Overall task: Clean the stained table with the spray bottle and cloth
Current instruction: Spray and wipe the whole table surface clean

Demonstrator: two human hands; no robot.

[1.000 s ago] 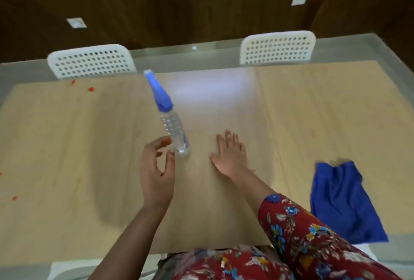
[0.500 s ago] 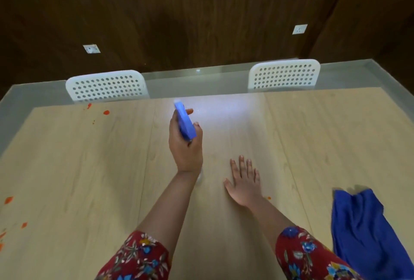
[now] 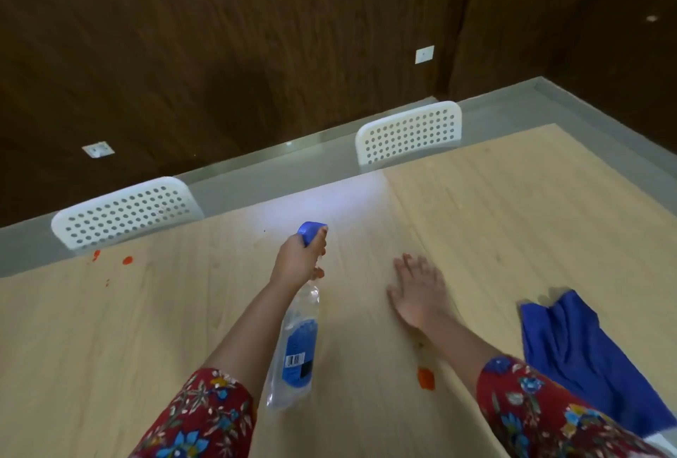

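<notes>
View from a person's head, looking down at a pale wooden table (image 3: 110, 347). Directions take 12 o'clock as straight away from the person.

The left hand (image 3: 298, 261) is curled around the neck of a clear spray bottle (image 3: 295, 347), gripping it just below its blue spray head. The head points toward 12 o'clock. The bottle's body, with a blue label, slants back toward the person beside the left forearm.

At 3 o'clock from the left hand, the right hand (image 3: 417, 292) lies flat on the table, palm down, fingers straight and spread, holding nothing.

A crumpled blue cloth (image 3: 575, 351) lies on the table at 3 to 4 o'clock from the right hand, apart from it.

An orange-red stain (image 3: 426, 378) sits by the right forearm. Two orange-red spots (image 3: 127, 260) mark the far left edge at 10 o'clock.

Two white perforated chairs (image 3: 408, 133) stand beyond the far edge, before a dark wooden wall (image 3: 219, 54). Both sleeves (image 3: 198, 417) are red with flowers.
</notes>
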